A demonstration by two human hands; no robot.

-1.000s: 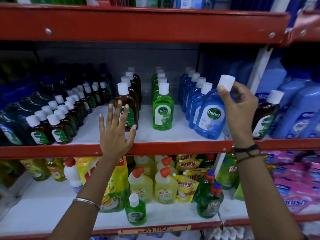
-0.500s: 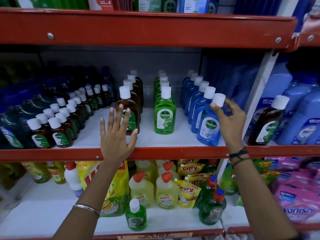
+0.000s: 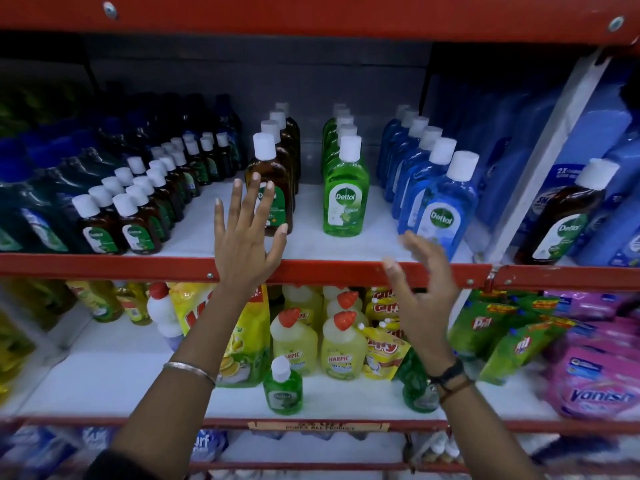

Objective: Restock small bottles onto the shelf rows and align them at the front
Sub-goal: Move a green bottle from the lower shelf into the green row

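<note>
Blue bottle [image 3: 441,211], tilted in the right hand [image 3: 420,285] a second ago, now stands heading its row at the shelf [image 3: 346,270] front; both hands' grip open, empty; left hand [image 3: 247,237] before brown bottle [image 3: 270,188].

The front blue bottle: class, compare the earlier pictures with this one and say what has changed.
The right hand has let go of the blue bottle, which now stands upright at the front of its row, and has dropped back toward the shelf edge. The left hand stays spread open before the brown bottle.
</note>
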